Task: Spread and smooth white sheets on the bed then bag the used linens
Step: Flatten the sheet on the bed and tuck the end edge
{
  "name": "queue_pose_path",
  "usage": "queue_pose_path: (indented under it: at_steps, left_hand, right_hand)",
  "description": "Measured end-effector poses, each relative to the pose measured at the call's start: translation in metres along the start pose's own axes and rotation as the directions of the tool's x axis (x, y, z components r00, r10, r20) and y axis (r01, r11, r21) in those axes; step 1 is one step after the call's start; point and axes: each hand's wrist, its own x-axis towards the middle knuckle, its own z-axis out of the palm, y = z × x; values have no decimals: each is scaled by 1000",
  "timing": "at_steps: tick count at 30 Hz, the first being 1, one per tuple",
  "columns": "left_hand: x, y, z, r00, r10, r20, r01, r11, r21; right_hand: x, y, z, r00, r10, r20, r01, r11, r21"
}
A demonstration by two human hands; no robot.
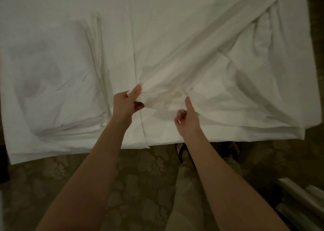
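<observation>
A wide bed (52, 6) covered in white fills the upper two thirds of the view, its near edge running across above a patterned carpet (140, 178) with a pale floral design. Over the right half of the bed lies a loose white sheet (219, 46), creased in long diagonal folds that run from the far right corner down toward the person's hands, with a bunched ridge near the right edge. Its hem hangs over the near edge of the bed on the right. A straight seam or fold line runs from the top of the view down to the near edge, a little left of centre. On the left half rests a folded stack of white linen (57, 83), its layered edges showing along the right and near sides.

Two bare forearms reach up from the bottom of the view. The left hand (127, 104) is clenched on a gathered bit of the sheet, thumb on top and fingers curled beneath, right at the seam line. The right hand (188, 118), just beside it, pinches the same sheet's edge, thumb stretched upward along the cloth and the other fingers curled under. The cloth between the two hands is puckered.

Below the bed edge a sandalled foot (182, 151) stands on the carpet. At the lower right corner lie shiny, pale rolled objects (301, 201); their kind cannot be made out.
</observation>
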Motion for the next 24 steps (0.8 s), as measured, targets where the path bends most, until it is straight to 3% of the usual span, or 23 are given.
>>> queue_pose_path:
  at_steps: [2, 4, 8, 12, 16, 20, 24]
  left_hand:
    - [-1, -4, -7, 1000, 2, -17, -1, 1000, 13]
    - [-1, -3, -20, 999, 13, -44, -13, 1000, 11]
    - [-1, -8, -51, 996, 27, -89, -22, 999, 48]
    - [-13, -55, -48, 986, -74, -149, 86, 994, 74]
    - [-26, -107, -26, 971, -206, -121, 214, 975, 61]
    - [-37, -114, -22, 977, -198, -84, 202, 979, 39]
    - [-34, -88, -52, 988, -114, -105, 120, 992, 50]
  right_hand:
    - [1, -6, 0, 997, -15, -75, 7, 996, -94]
    - [-1, -13, -4, 992, -58, -112, 50, 996, -68]
    - [-19, -26, -29, 979, -177, -104, 162, 977, -138]
    - [-32, -15, -70, 968, -186, -169, 165, 977, -135]
    - [-32, -22, -94, 951, -177, -253, 162, 984, -79]
    - [-29, -49, -93, 976, -141, -163, 151, 987, 49]
    - [-37, -55, -82, 987, -150, -57, 150, 989, 1]
